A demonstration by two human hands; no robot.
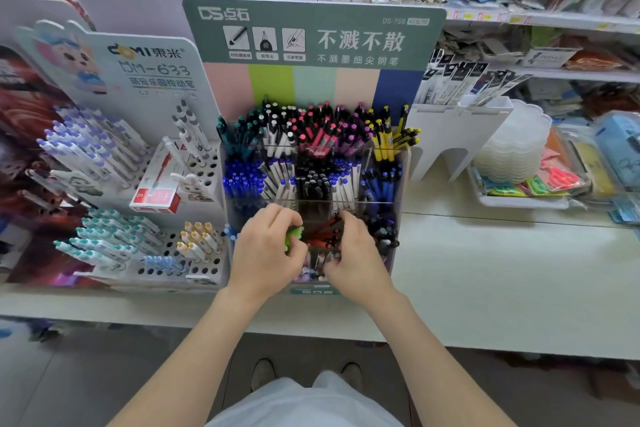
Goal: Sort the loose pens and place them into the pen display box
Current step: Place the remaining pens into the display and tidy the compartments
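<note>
A clear tiered pen display box (pixel 401 177) with a green header card stands on the white shelf, its rows packed with pens sorted by colour. Both hands reach into its front lower row. My left hand (pixel 266 253) curls its fingers round a bright green pen (pixel 293 237) at the row's left part. My right hand (pixel 353 253) has its fingers bent down among red and dark pens (pixel 323 230) in the middle compartments; what it holds is hidden under the fingers.
A white pen stand (pixel 204 163) with purple, teal and yellow pens and a red box (pixel 157 196) sits left of the box. To the right stand a white card holder (pixel 446 135), stacked plastic trays (pixel 512 146) and packaged goods. The shelf edge (pixel 485 340) runs in front.
</note>
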